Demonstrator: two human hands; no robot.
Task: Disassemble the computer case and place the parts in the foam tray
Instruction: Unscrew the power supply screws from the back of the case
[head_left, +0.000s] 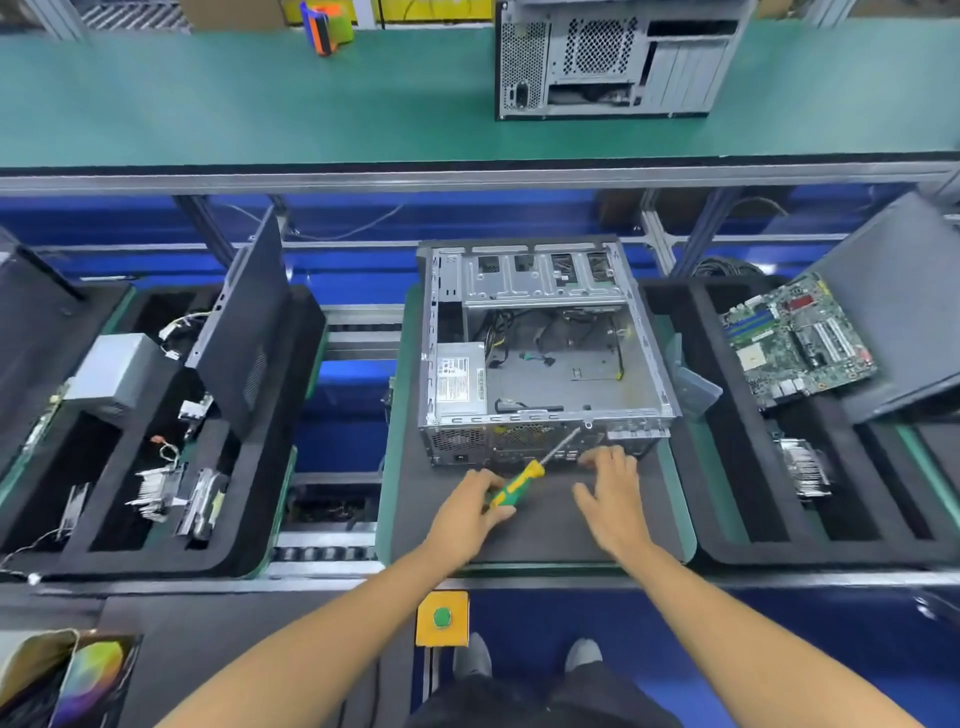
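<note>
Left grip (470, 512) grasps yellow-green-handled screwdriver (517, 484), shaft angled toward 1 o'clock at open grey metal computer case (545, 358); right grip (613, 493) released, fingers spread.

Yellow square box with a round green button (442, 618) on the worktop's near edge. Far behind it, right, a second grey metal computer tower (613, 57) upright on the green upper shelf (208, 104). Behind it, left, an orange-and-blue tool (321, 28) on that shelf. Grey shoes (527, 659) just beyond the box, on the floor.

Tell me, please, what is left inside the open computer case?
Inside the computer case: a power supply at its left, loose cables and the drive cage. Anything beneath the cage is hidden.
</note>
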